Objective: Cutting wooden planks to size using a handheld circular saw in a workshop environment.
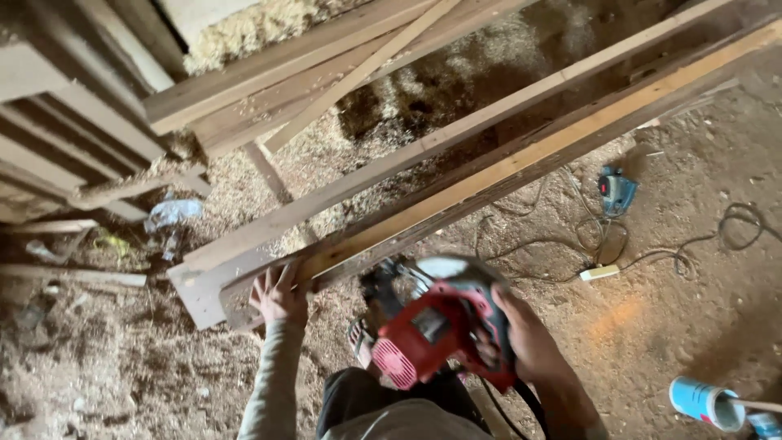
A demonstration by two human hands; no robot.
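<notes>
Plank under left hand

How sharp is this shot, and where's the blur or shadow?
Head view: the red circular saw in the right hand is motion-blurred; the left hand on the plank is fairly sharp; lighting is dim and soft, with dark shadow at the upper right and lower left.

Single head view, steep downward look, close over hands, long planks, sawdust floor
</notes>
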